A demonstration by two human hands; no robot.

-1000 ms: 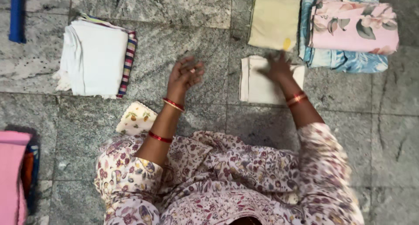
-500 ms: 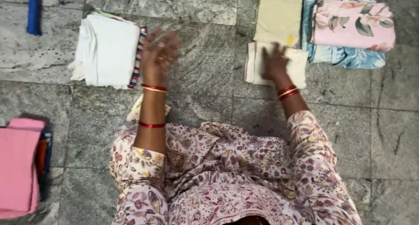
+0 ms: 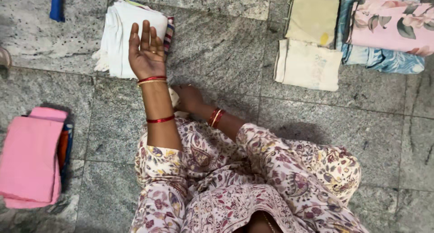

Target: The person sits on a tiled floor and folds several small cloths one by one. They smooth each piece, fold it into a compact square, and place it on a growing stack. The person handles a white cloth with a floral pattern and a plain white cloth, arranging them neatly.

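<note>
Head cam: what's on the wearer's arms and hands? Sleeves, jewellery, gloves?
No gloves; both hands bare. The left hand has a ring on one finger and red and gold bangles at the wrist, plus a single red bangle further up the forearm. The right hand has red and gold bangles at its wrist. Both sleeves are cream fabric with a maroon floral print, ending above the wrists.

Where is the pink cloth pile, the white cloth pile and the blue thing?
pink cloth pile (image 3: 29,158), head view, top cloth's middle
white cloth pile (image 3: 118,38), head view, top fold
blue thing (image 3: 57,4), head view, its middle
</note>
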